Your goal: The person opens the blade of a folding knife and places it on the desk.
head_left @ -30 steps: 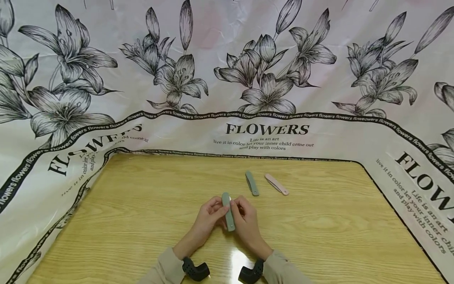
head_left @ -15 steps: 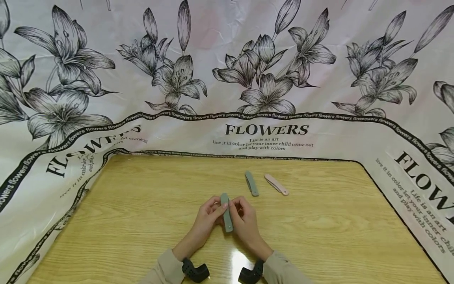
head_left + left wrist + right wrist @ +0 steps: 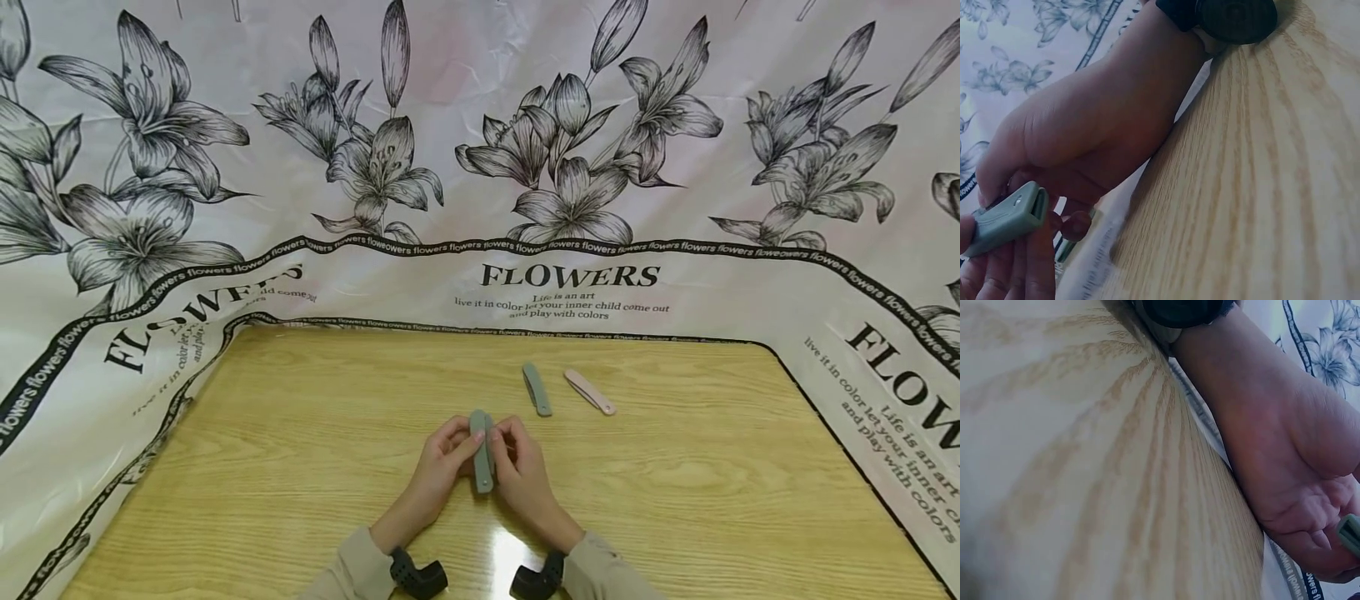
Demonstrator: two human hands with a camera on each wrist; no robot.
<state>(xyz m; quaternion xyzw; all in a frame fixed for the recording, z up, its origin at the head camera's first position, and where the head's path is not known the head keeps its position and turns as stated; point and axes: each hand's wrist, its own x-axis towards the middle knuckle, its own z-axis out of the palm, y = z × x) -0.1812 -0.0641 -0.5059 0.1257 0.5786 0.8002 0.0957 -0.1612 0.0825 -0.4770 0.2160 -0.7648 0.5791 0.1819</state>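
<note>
A grey-green folding knife (image 3: 481,467) is held upright between both hands, close over the table. My left hand (image 3: 442,458) grips it from the left, thumb across the handle. On the other side, my right hand (image 3: 522,467) pinches a narrow grey-green strip that stands out along the handle's right edge. In the left wrist view the knife (image 3: 1007,225) shows its slotted end and a small hole, with fingers beneath it. Only the knife's end (image 3: 1350,532) appears in the right wrist view, by the curled fingers.
Beyond the hands lie a second grey-green folding knife (image 3: 537,390) and a pink folding knife (image 3: 589,392), both folded. The wooden table (image 3: 300,433) is bordered by a flower-printed cloth (image 3: 420,292) at the back and sides. Black devices (image 3: 417,577) sit at the wrists.
A pale sliver showed beside the handle a second ago and is out of sight now. The grey-green strip has come out on the handle's right side. Both hands keep their hold.
</note>
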